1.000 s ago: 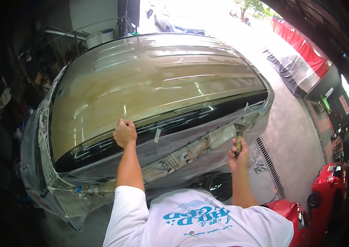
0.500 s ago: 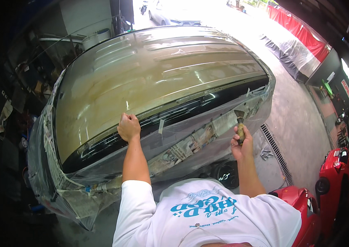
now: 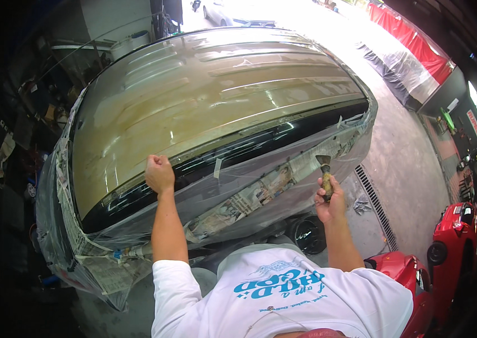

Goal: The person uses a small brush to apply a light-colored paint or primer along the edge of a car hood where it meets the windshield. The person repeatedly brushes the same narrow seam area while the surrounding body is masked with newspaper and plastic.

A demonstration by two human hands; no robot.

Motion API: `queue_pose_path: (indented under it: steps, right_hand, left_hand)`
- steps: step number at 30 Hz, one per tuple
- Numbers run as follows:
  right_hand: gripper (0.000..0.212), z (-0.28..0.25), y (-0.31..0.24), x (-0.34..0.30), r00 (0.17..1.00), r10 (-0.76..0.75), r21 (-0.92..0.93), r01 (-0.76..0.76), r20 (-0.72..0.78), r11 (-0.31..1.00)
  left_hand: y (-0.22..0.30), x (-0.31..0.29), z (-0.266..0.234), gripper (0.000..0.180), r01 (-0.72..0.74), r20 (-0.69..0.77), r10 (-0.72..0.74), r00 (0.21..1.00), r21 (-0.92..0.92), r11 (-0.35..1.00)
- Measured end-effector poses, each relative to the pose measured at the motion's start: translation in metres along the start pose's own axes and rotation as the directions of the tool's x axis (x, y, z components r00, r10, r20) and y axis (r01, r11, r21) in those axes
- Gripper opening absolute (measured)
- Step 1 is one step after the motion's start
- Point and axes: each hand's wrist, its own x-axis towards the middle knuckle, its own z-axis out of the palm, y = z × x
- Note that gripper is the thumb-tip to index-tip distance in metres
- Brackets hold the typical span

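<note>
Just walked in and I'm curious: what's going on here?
A person in a white shirt is at an olive-brown car roof. The left hand is curled closed at the roof's near edge; whether it pinches anything is hidden. The right hand holds a flat-bladed scraper, blade pointing away from the person. Newspaper and clear plastic cover much of the side below.

A big, shiny, gold-brown metal car roof (image 3: 193, 107) spreads toward twelve o'clock. A yellowish-handled scraper (image 3: 325, 176) is at three o'clock, its flat, dark blade (image 3: 323, 160) pointing up to twelve.
</note>
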Motion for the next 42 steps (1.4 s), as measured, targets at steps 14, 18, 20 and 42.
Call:
queue_pose_path:
  steps: [14,18,20,42]
  right_hand:
    - [0.032,0.040,0.013,0.063,0.977,0.121,-0.034,-0.117,0.177,0.993]
    - [0.038,0.021,0.012,0.085,0.971,0.118,0.040,-0.129,0.206,0.991]
    - [0.039,0.024,0.016,0.090,0.959,0.156,0.083,-0.180,0.238,0.980]
    - [0.033,0.046,0.027,0.131,0.807,0.087,-0.532,0.301,0.584,0.791]
  left_hand:
    - [-0.027,-0.004,-0.017,0.023,0.033,-0.048,-0.020,0.999,0.293,0.956]
    - [-0.025,-0.004,0.010,0.023,-0.016,-0.035,0.029,0.999,0.330,0.944]
    - [-0.030,0.000,0.001,0.022,0.008,-0.027,0.002,1.000,0.353,0.936]
    - [-0.039,-0.012,-0.018,0.032,0.114,-0.055,-0.102,0.993,0.329,0.937]
